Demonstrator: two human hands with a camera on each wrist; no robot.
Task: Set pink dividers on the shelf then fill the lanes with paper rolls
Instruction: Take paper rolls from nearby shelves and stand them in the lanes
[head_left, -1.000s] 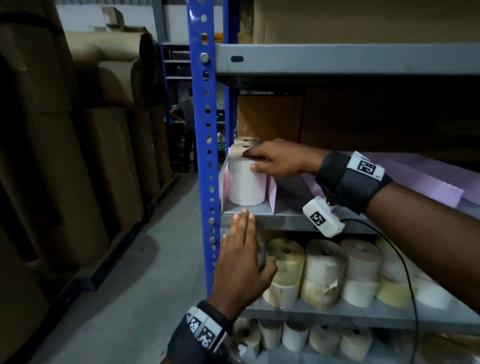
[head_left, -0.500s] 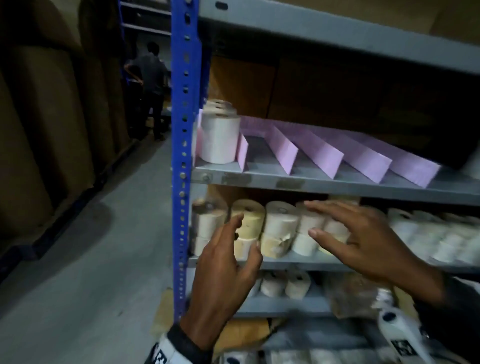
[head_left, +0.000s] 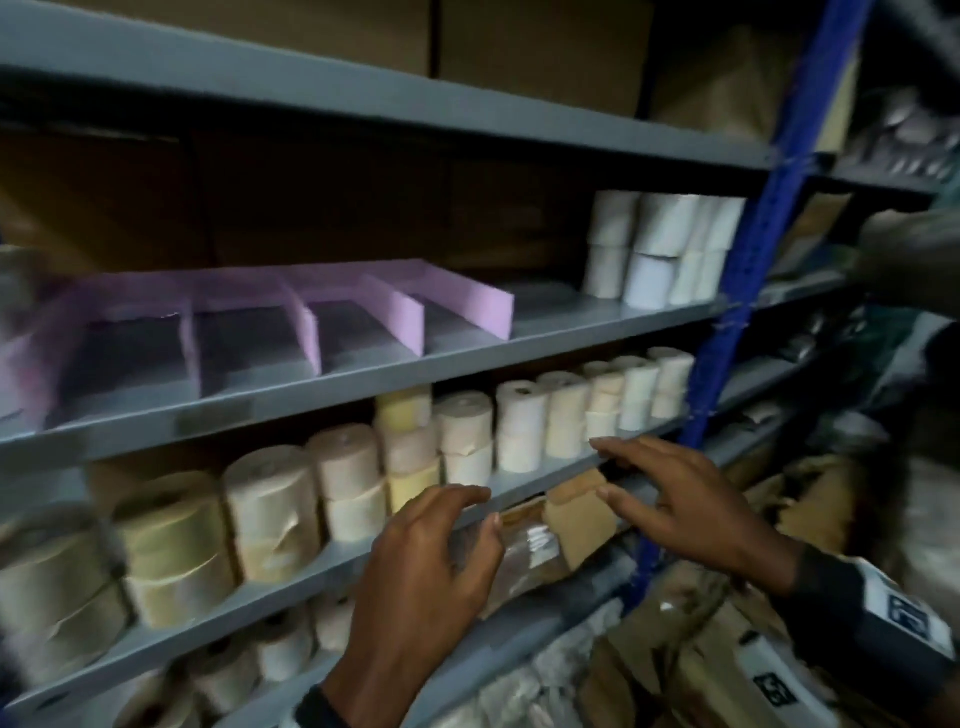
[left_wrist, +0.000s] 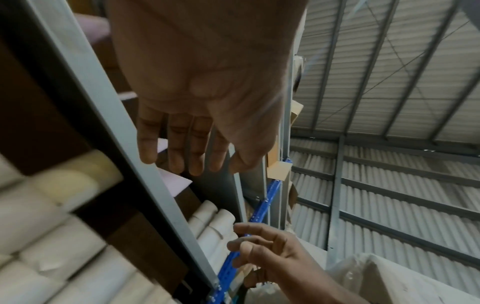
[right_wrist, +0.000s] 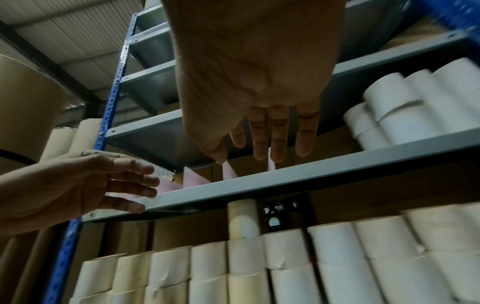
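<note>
1. The pink dividers stand upright on the grey shelf, side by side, with bare lanes between them.
2. White paper rolls are stacked two high at the shelf's right end.

Both hands bare, no gloves. Right hand: wide black wrist strap with a white tag on it carrying a black square fiducial marker. Below that strap, a white camera housing with 1 more black marker printed on it. Left hand: only the edge of a dark wristband shows at frame bottom, details blurred.
</note>
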